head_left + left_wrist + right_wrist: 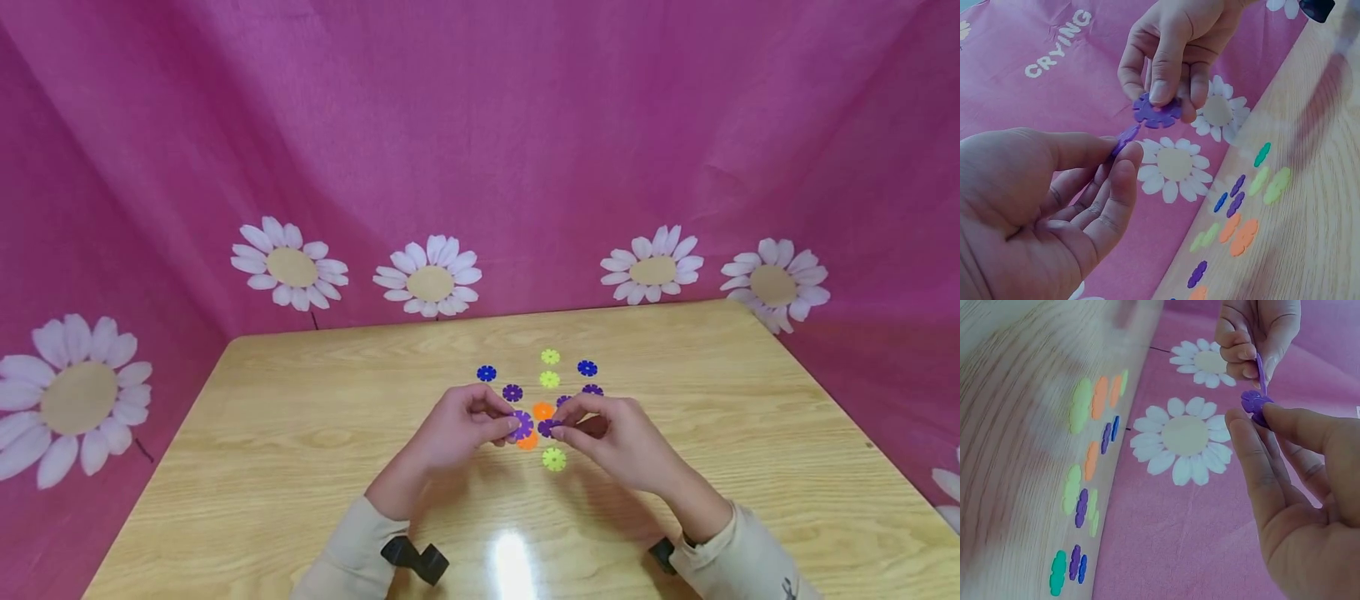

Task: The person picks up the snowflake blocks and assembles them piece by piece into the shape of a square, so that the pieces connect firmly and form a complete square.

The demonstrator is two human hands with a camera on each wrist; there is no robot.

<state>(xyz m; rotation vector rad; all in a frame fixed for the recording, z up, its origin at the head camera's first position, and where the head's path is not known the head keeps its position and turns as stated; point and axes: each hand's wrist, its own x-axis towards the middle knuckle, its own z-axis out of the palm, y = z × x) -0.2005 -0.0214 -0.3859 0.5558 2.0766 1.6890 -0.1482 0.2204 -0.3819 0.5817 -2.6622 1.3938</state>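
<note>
My left hand [467,427] pinches a purple notched disc [521,425] between thumb and fingers, above the table. Facing it, my right hand [628,440] pinches another purple notched disc [1157,111] by its edge. In the left wrist view, the left hand's disc [1125,141] shows nearly edge-on, its rim right beside the other's rim. The two discs stand at an angle to each other. Whether their notches are fitted together I cannot tell. Fingers cover part of both discs.
Around the hands, several more notched discs lie flat on the wooden table [300,433]: yellow-green [554,459], orange [543,412], dark blue [487,373] and purple [513,392]. A green disc [1058,573] shows in the right wrist view. Behind hangs a pink flowered cloth [480,125].
</note>
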